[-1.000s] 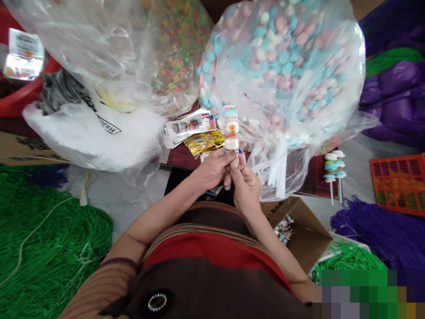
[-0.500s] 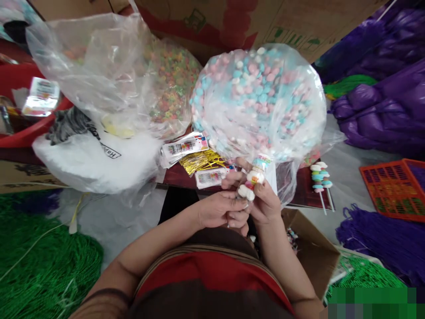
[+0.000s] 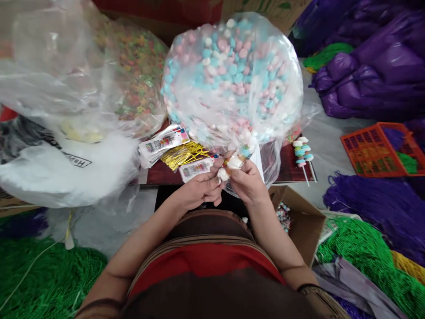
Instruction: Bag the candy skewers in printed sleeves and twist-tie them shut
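Note:
A wrapped candy skewer [image 3: 235,162] with white pieces is held between my two hands in front of the big bag of pink, blue and white candies [image 3: 232,75]. My left hand [image 3: 203,188] pinches its lower end near a white piece. Around its side are the closed fingers of my right hand [image 3: 247,179]. Printed wrappers [image 3: 164,142] and gold twist ties [image 3: 184,155] lie left of the hands, with another wrapper stack [image 3: 195,168] nearest my left hand. Two candy skewers [image 3: 303,153] rest at the table's right edge.
A bag of colourful ring candies [image 3: 139,75] and a white bag [image 3: 66,168] stand at the left. An open cardboard box [image 3: 303,221] sits below the table's right side. An orange basket [image 3: 363,153] is farther right.
The view has shifted, so the bags and table appear farther left and higher. The skewer has tilted more sideways, and my right hand's fingers have closed further around it.

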`<state>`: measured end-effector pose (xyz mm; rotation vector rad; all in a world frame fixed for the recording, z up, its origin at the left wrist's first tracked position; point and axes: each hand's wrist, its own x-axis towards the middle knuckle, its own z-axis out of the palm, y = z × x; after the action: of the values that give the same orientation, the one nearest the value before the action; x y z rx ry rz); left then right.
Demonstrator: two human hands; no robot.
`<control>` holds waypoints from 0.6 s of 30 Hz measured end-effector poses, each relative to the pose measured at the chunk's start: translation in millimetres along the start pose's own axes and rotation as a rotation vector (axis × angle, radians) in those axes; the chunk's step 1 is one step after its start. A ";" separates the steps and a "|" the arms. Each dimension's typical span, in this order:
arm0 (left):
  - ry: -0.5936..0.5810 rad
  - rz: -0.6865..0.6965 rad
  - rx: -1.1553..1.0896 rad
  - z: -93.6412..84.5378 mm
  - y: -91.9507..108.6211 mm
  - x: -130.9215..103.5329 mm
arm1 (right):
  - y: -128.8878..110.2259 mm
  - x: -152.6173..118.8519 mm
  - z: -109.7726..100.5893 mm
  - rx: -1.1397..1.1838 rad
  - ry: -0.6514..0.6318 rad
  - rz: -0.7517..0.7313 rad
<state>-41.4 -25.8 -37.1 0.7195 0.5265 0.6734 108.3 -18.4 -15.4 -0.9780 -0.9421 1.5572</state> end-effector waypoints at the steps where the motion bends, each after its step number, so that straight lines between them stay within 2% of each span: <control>1: 0.001 0.003 -0.048 2.4 0.1 0.4 | 0.0 0.9 -0.6 0.007 0.024 -0.004; 4: 0.102 0.108 -0.076 9.2 -4.0 6.0 | 4.0 4.7 -0.5 -0.017 0.156 -0.053; 6: 0.162 0.190 0.044 10.0 -9.6 11.2 | 7.5 7.0 1.0 -0.046 0.207 -0.071; 8: 0.267 0.274 0.328 6.6 -14.5 15.0 | 10.1 8.5 3.8 -0.054 0.231 -0.087; 11: 0.485 0.394 0.816 -3.8 -15.8 14.8 | 12.4 10.8 10.3 -0.048 0.258 -0.134; 13: 0.560 0.440 0.947 -13.0 -11.4 10.0 | 13.5 15.1 13.4 -0.090 0.235 -0.148; 15: 0.575 0.433 0.866 -23.7 -2.9 2.1 | 14.7 23.8 13.3 -0.176 0.147 -0.119; 18: 0.637 0.432 0.409 -40.6 15.6 -12.5 | 17.0 45.8 9.0 -0.424 -0.035 -0.113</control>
<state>-81.6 -8.9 -49.1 1.0172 1.1329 1.2335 87.5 22.9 -33.5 -1.1682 -1.3640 1.3085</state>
